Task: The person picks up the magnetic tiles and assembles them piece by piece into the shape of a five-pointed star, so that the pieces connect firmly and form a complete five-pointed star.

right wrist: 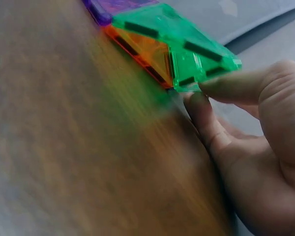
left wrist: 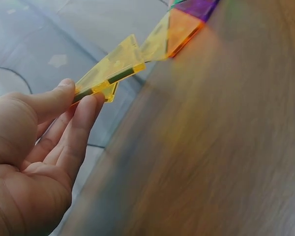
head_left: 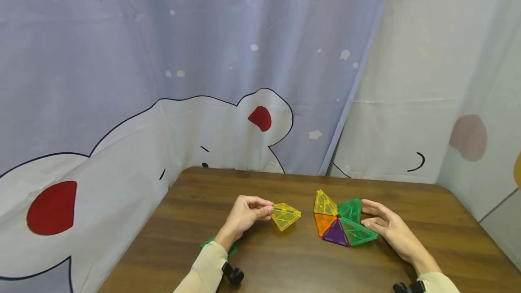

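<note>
My left hand point(head_left: 244, 215) pinches a clear yellow magnetic tile piece point(head_left: 286, 216) between thumb and fingers, held above the table. In the left wrist view this yellow piece point(left wrist: 110, 66) looks like two triangles, one partly behind the other. To its right, triangular magnetic tiles stand joined in a fan: yellow point(head_left: 324, 204), orange point(head_left: 324, 224), purple point(head_left: 337, 233) and green point(head_left: 359, 232), with another green triangle point(head_left: 351, 210) at the back. My right hand point(head_left: 386, 226) is at the fan's right side, its thumb and a finger pinching a green tile's edge point(right wrist: 189, 81).
Green tile material point(head_left: 232, 251) lies on the wooden table point(head_left: 277, 266), partly hidden under the left forearm. A printed curtain point(head_left: 228, 58) hangs right behind the table's back edge. Black camera mounts point(head_left: 233, 274) sit on both wrists.
</note>
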Tool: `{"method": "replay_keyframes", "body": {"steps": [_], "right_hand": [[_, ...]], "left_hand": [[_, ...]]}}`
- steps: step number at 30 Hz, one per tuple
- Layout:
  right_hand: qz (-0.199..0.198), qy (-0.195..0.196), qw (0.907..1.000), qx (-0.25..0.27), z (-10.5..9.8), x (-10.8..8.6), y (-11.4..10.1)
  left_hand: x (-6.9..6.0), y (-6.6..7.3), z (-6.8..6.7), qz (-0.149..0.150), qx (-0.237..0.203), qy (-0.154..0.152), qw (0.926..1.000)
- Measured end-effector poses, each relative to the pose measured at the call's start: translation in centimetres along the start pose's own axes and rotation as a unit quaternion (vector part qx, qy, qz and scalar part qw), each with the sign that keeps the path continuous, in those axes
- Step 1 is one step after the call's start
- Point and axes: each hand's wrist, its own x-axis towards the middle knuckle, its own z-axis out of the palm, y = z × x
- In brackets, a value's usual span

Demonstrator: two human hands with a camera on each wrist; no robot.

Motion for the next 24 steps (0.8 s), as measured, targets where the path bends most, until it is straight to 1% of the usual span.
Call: {"method": "replay_keyframes", "body": {"steps": [4,8,11,15,21,24], "right_hand": [[-0.004,-0.021,0.9997,0.008,0.5,0.1,-0.2],[-0.007,-0.028,0.9993,0.022,1.0,0.2,-0.2],[-0.011,-0.03,0.9989,0.033,1.4,0.3,-0.2],[-0.023,-0.032,0.9985,0.037,1.8,0.6,-0.3],[-0.022,-0.025,0.9991,0.028,1.8,0.7,-0.4],[-0.02,-0.022,0.9992,0.025,1.7,0.6,-0.4]], "left_hand": [[0.4,-0.5,1.4,0.004,-0.005,0.001,1.0],[0.7,-1.0,3.0,0.005,-0.005,-0.001,1.0],[1.0,-1.4,3.9,0.002,-0.008,0.0,1.0],[1.4,-1.6,4.7,0.003,-0.01,0.001,0.9999],[1.8,-1.8,5.4,0.002,-0.004,0.002,1.0],[1.8,-1.8,5.9,0.003,0.003,-0.005,1.0]]}}
